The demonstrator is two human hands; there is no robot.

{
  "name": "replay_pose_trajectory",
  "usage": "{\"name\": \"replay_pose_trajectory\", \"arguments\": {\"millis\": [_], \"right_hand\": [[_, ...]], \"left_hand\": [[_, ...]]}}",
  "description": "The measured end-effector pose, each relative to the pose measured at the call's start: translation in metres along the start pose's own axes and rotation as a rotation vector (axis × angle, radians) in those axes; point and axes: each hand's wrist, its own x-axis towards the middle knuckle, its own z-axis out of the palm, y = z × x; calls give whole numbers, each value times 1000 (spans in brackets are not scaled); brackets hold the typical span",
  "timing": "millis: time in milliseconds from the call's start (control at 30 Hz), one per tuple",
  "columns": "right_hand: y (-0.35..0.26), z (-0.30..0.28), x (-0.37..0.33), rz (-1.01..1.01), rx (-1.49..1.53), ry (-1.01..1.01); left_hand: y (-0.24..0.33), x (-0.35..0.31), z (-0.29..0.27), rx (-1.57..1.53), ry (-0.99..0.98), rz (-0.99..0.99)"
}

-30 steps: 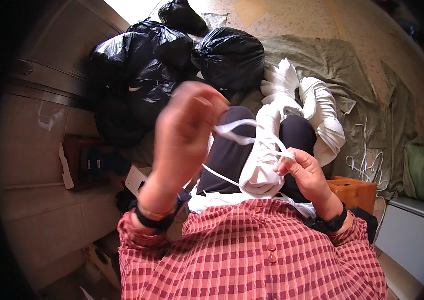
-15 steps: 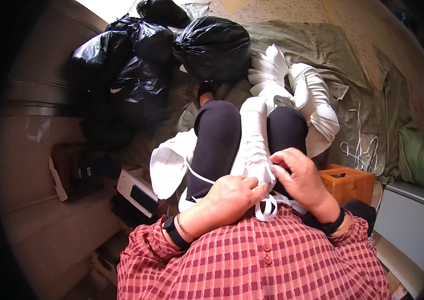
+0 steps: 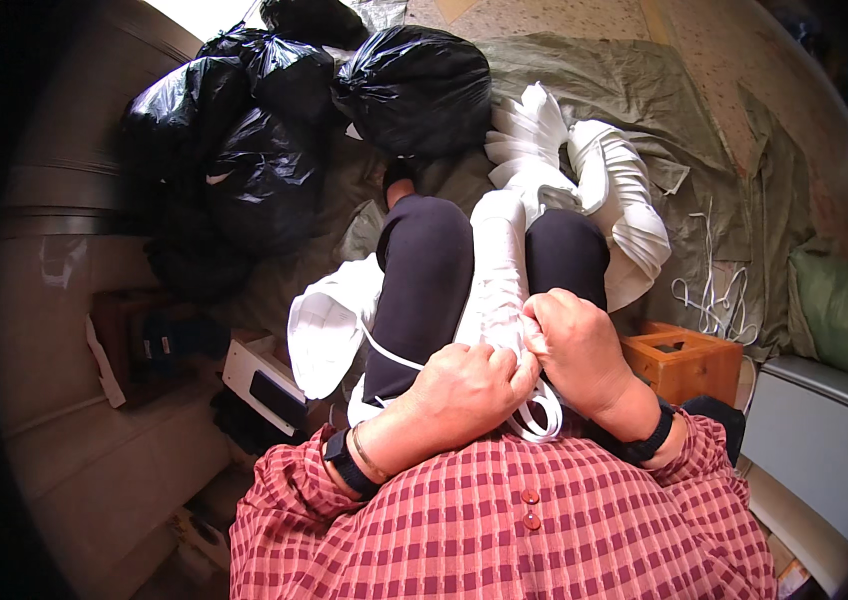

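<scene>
Left hand (image 3: 474, 385) fingers look closed on the looped cord (image 3: 538, 436), right hand (image 3: 580, 345) fingers pinched narrow, contents hidden, both at the near end of the white roll (image 3: 497, 262) between the knees (image 3: 426, 245), probably mid-tying, next move calling for steady tension.

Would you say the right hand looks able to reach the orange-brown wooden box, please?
Probably yes: the orange-brown wooden box stands close by on the outer side of the right hand, with nothing visible between them, though the hand would likely have to leave the white fabric roll first.
</scene>
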Motion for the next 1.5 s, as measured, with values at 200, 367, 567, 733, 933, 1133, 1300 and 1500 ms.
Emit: {"name": "replay_pose_trajectory", "arguments": {"millis": [200, 367, 567, 733, 933, 1133, 1300, 1500], "right_hand": [[6, -2, 14, -26, -73, 66], [2, -10, 5, 159, 242, 28], [7, 3, -3, 300, 347, 16], [28, -6, 7, 699, 980, -387], [44, -14, 15, 612, 773, -481], [1, -15, 0, -170, 317, -169], [-3, 4, -16, -364, 165, -62], [7, 8, -22, -425, 218, 40]], "left_hand": [[0, 6, 7, -22, 41, -3], [-2, 1, 9, -48, 22, -12], [-2, 2, 10, -76, 14, -5], [-3, 2, 8, -137, 23, -2], [-22, -20, -13, -359, 74, -37], [-8, -27, -22, -102, 87, 146], [-9, -24, -29, -132, 199, 125], [-33, -24, -19, -452, 107, -476]]}}
